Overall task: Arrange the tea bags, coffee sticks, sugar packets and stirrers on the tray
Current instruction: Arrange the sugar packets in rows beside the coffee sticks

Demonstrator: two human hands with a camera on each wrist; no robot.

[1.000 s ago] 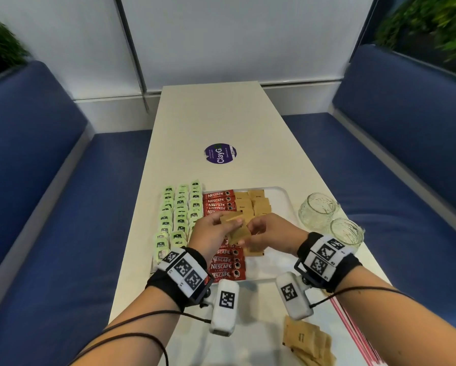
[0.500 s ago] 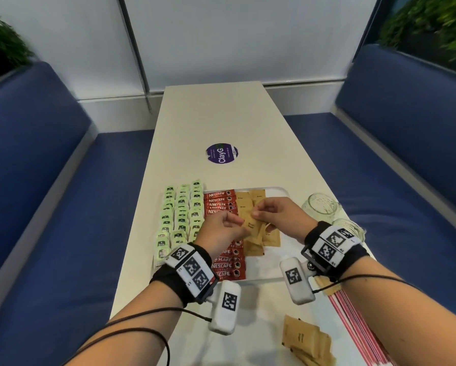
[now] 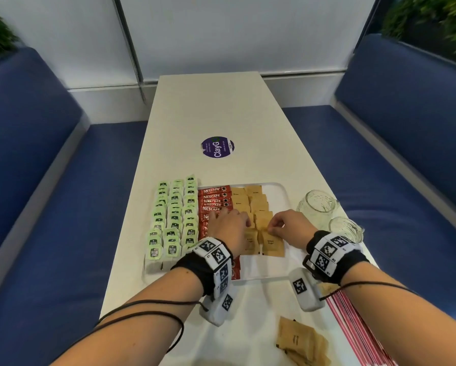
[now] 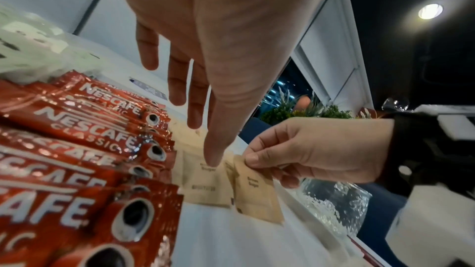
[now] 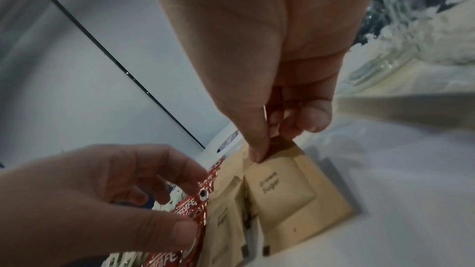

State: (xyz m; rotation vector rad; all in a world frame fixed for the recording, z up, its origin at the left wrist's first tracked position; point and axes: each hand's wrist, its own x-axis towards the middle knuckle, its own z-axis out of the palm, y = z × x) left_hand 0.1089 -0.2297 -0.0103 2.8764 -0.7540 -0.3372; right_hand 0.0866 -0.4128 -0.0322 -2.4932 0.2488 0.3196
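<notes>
A white tray holds rows of green tea bags, red Nescafe coffee sticks and brown sugar packets. My right hand pinches the far edge of a sugar packet between thumb and forefinger, and the packet lies on the tray at the near end of the right column. In the right wrist view that packet reads "Brown Sugar". My left hand hovers with straight fingers, and its thumb presses the neighbouring packet beside the coffee sticks.
Two glass jars stand right of the tray. Loose sugar packets and red-striped stirrers lie at the table's near right. A purple round sticker marks the table's middle. Blue benches flank the table.
Both hands came down from above the tray with the sugar packets they held between them. The packets now lie side by side at the near end of the sugar rows.
</notes>
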